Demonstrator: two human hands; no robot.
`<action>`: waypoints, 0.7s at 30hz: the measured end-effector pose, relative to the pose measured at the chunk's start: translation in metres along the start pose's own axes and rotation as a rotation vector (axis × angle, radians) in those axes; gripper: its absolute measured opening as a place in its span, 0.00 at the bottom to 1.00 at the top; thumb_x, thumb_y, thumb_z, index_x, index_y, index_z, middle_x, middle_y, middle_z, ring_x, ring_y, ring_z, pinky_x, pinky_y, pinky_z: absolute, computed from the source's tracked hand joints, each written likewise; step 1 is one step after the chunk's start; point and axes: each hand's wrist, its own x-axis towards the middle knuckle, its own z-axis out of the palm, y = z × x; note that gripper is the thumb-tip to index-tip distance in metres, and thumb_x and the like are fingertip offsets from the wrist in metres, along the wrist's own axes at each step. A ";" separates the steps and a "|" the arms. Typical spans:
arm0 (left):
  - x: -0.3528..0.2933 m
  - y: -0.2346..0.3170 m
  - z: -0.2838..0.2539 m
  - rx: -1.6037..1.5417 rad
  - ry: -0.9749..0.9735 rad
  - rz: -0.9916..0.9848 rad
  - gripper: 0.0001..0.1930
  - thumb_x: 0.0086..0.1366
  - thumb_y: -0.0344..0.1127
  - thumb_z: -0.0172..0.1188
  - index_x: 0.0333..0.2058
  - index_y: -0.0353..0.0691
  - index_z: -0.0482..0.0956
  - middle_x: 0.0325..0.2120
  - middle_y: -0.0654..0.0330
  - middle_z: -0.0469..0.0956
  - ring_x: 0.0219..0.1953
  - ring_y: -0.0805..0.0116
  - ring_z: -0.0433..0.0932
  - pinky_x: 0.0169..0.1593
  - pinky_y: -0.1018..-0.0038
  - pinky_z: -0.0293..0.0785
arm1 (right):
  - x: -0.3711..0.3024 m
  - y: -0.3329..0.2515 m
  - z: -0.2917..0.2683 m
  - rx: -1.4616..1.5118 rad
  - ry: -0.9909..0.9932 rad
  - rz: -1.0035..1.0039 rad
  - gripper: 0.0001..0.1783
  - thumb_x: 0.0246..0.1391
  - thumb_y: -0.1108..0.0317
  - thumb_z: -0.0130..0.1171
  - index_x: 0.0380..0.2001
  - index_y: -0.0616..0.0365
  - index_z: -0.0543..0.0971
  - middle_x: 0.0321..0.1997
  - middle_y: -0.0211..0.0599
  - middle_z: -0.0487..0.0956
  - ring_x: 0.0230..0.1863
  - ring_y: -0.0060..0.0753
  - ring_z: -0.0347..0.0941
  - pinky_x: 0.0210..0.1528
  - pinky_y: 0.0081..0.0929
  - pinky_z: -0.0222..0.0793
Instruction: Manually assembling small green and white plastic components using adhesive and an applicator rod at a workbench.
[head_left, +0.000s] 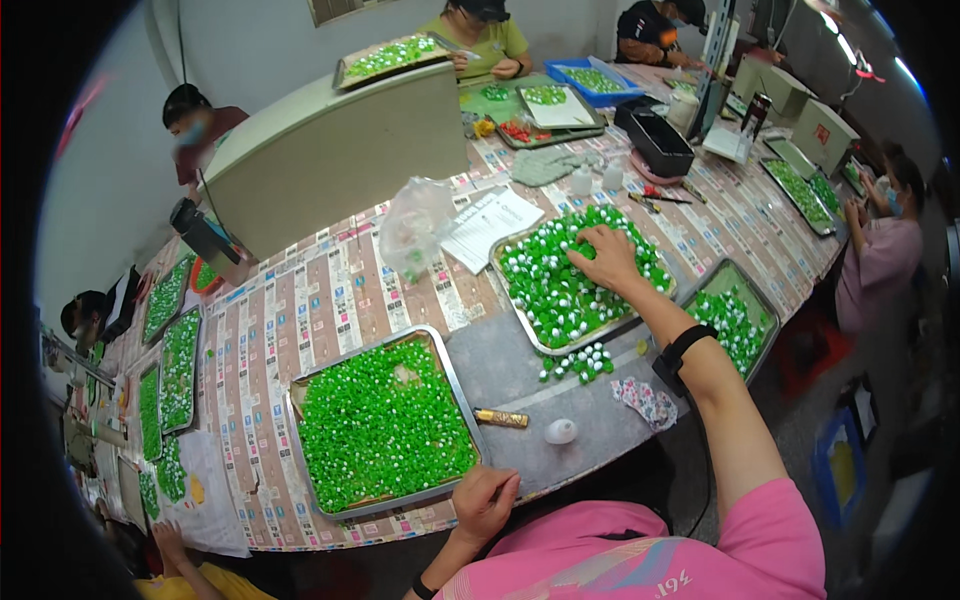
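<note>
My right hand (608,262) reaches over a metal tray (530,335) heaped with small green pieces (560,300), many topped with white beads. Its fingers are bent and apart, with the tips down among the pieces. My left hand (485,503) is curled into a loose fist at the table's front edge, beside the lower right corner of a second metal tray (437,345). Anything inside that fist is hidden. Densely packed green pieces (380,430) fill the second tray, with fewer white dots among them. A small loose cluster of green-and-white pieces (577,364) lies just below the first tray.
Between the trays are a gold-patterned tube (501,418), a small white bottle (561,431) and a floral cloth (645,402). Another tray (765,325) stands at right. Papers (490,228) and a plastic bag (415,225) lie behind. Several people work around the table.
</note>
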 end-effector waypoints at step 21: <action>-0.003 0.003 0.004 0.030 0.005 0.032 0.03 0.54 0.24 0.64 0.27 0.36 0.78 0.21 0.57 0.75 0.22 0.62 0.73 0.27 0.72 0.68 | -0.089 -0.019 -0.028 0.341 -0.001 -0.259 0.13 0.40 0.60 0.61 0.32 0.50 0.77 0.36 0.34 0.77 0.38 0.43 0.74 0.39 0.36 0.71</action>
